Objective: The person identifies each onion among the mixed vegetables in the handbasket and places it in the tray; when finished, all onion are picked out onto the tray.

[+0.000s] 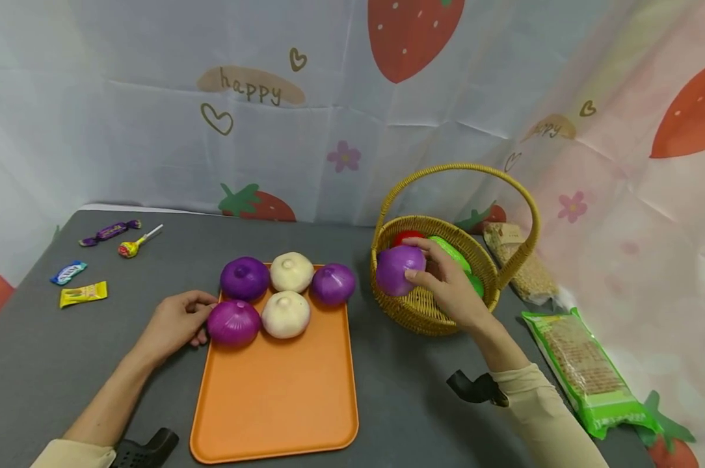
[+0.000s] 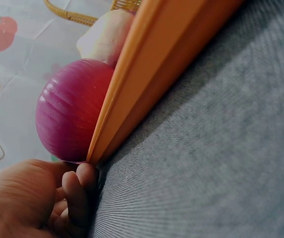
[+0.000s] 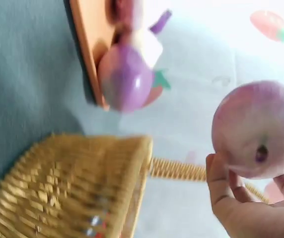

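My right hand (image 1: 446, 279) grips a purple onion (image 1: 399, 270) over the left part of a wicker basket (image 1: 423, 318) with a tall handle. In the right wrist view, fingers and thumb hold this onion (image 3: 258, 129) from below, a dark spot on its underside. My left hand (image 1: 177, 325) pinches the left rim of the orange tray (image 1: 282, 396), next to a reddish-purple onion (image 1: 233, 323). Also on the tray's far half sit a dark purple onion (image 1: 244, 278), another purple onion (image 1: 333, 284) at the right edge, and two white onions (image 1: 291, 272).
Inside the basket lie a red item (image 1: 408, 236) and green items (image 1: 449, 252). Right of it are a bag of grain (image 1: 525, 266) and a green-edged packet (image 1: 586, 370). At the table's far left lie a lollipop (image 1: 131, 248) and several wrapped sweets (image 1: 83, 294). A printed cloth hangs behind.
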Motion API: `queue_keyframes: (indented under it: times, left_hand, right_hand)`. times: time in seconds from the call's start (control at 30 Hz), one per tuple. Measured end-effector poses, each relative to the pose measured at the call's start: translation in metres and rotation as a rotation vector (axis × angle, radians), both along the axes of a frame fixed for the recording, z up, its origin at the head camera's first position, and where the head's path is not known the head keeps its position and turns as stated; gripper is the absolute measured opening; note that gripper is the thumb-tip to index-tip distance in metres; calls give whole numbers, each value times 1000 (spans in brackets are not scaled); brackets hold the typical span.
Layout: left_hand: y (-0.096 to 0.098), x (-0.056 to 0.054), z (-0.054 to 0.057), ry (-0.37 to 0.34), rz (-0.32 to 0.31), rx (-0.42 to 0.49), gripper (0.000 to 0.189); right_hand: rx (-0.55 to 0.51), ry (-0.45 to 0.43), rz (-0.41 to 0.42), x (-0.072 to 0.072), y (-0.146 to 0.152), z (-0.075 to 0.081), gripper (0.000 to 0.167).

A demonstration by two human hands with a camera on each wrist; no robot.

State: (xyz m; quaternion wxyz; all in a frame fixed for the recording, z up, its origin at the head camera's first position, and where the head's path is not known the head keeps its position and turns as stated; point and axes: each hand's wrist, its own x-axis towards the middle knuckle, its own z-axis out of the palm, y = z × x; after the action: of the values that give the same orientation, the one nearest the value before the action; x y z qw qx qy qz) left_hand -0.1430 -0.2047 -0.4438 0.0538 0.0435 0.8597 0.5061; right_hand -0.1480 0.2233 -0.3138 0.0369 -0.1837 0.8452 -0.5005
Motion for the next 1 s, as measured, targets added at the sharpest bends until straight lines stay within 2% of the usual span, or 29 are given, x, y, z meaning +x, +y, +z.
queue_keyframes:
  times: [0.1,0.17,0.3,0.4,0.57,0.67,1.0]
  left_hand:
    - [-1,0,1,2,5,-9,29]
    - [-1,0,1,2,9,-13,29]
    - [-1,0,0,1,9,-7,29]
    - [-1,0,-1,0,6,-1,28]
    - [-1,0,-2,-9,1,7,29]
    - [-1,0,-2,-13,1,10,30]
    - [0,0,-1,-14,5,7,30]
  right_hand:
    - [-24,11,31,12,-13,-6,52]
    - [-3,13,47,18,-23,-14,57]
    - [194,86,88,26,-39,-33,67]
    - [346,185,114,29,-49,-47,70]
    - [490,349,139,26,-60,-65,67]
    - [552,410,136,25,-65,-71,66]
    - [644,431,138,28,-70,-83,65]
